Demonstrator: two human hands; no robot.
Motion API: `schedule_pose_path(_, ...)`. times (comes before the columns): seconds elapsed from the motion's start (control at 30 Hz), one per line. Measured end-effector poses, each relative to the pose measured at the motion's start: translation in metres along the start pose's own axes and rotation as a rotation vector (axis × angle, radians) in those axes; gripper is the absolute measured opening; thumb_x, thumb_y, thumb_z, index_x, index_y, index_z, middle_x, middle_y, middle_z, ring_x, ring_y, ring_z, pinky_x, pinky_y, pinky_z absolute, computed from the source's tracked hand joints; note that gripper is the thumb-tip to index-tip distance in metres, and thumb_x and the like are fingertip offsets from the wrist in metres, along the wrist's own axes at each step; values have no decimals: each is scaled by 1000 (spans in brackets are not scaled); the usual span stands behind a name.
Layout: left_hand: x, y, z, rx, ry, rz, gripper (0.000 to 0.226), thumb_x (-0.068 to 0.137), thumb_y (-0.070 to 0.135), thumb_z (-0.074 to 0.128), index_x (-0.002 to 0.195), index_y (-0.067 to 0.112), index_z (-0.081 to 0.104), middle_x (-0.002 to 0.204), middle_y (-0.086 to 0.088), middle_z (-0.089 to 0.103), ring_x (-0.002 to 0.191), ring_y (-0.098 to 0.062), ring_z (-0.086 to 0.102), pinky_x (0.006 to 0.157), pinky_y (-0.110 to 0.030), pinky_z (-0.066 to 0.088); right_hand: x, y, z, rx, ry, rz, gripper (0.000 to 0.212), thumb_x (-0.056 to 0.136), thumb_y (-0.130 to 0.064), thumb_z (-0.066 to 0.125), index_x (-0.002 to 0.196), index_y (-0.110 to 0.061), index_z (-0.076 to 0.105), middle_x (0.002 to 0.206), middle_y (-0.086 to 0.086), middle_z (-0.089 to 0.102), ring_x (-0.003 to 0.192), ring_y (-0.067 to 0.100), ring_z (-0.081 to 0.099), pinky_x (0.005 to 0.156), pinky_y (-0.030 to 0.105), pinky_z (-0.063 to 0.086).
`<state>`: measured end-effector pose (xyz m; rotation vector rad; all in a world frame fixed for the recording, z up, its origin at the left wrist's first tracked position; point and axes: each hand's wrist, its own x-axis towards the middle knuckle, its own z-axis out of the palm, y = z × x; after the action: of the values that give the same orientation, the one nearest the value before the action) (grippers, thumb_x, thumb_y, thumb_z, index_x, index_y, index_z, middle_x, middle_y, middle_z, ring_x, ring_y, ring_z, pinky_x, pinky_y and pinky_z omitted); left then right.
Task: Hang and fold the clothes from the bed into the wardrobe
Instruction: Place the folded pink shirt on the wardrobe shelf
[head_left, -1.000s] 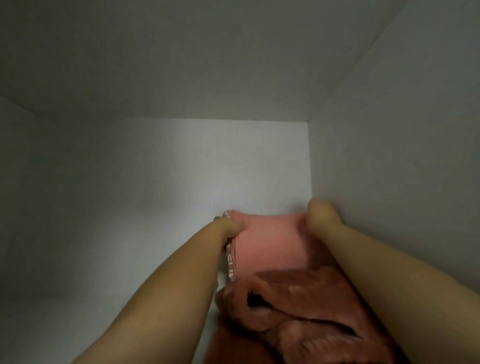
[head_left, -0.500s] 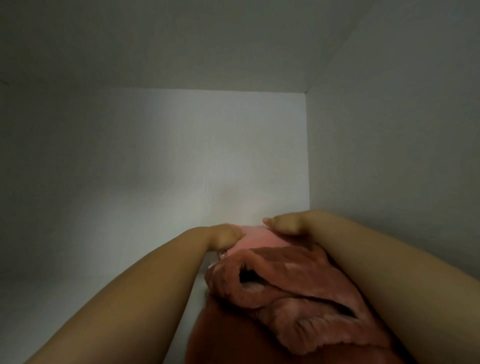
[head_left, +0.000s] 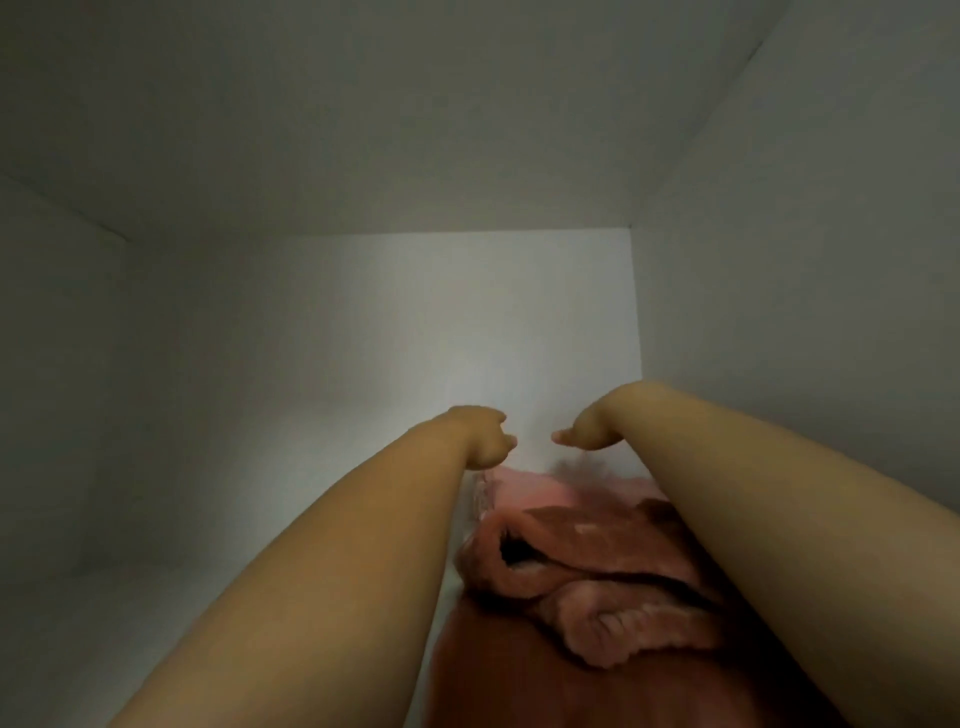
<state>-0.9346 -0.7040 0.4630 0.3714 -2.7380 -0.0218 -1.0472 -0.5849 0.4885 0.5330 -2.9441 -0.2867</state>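
DONE: folded pink clothes (head_left: 613, 540) shelved below hands | left hand (head_left: 480, 436), right hand (head_left: 587, 434): empty, apparently loosely curled | LEFT: other clothes unseen

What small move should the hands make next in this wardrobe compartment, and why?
Probably draw both hands back out. The left hand and right hand hover above the pink folded garment, holding nothing, and it lies toward the right wall with the fuzzy rust garment overlapping its near edge, so placing looks done.
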Motion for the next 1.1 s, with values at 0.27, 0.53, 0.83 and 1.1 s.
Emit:
schedule_pose_path(0.27, -100, -6, -25, 68, 248, -54, 55, 100, 32, 39, 150, 15, 22, 155, -9, 26, 141, -29, 23, 113, -45, 28, -104, -9, 3, 220, 310, -206, 67, 100, -53, 22, 145, -5, 33, 153, 14, 31, 139, 30, 31, 115, 42, 24)
schedule_pose_path(0.53, -280, -1, -59, 184, 447, 30, 58, 96, 31, 45, 147, 12, 28, 149, -9, 33, 138, -26, 29, 111, -39, 29, -265, -35, 27, 389, 740, -348, 43, 100, -32, 36, 133, -6, 44, 134, 16, 49, 118, 32, 48, 98, 42, 42)
schedule_pose_path(0.83, -471, -42, -83, 274, 519, -69, 64, 94, 32, 46, 150, 13, 23, 156, -7, 23, 145, -23, 17, 117, -37, 19, -439, -110, 48, 547, 903, -640, 32, 94, -16, 41, 123, -6, 51, 126, 12, 53, 116, 29, 47, 92, 42, 44)
schedule_pose_path(1.1, -673, -139, -91, 367, 411, -458, 66, 94, 34, 48, 151, 16, 21, 158, -6, 19, 146, -21, 14, 118, -37, 17, -582, -245, 77, 587, 801, -1048, 36, 93, -10, 39, 128, -7, 45, 130, 8, 49, 117, 26, 44, 93, 38, 42)
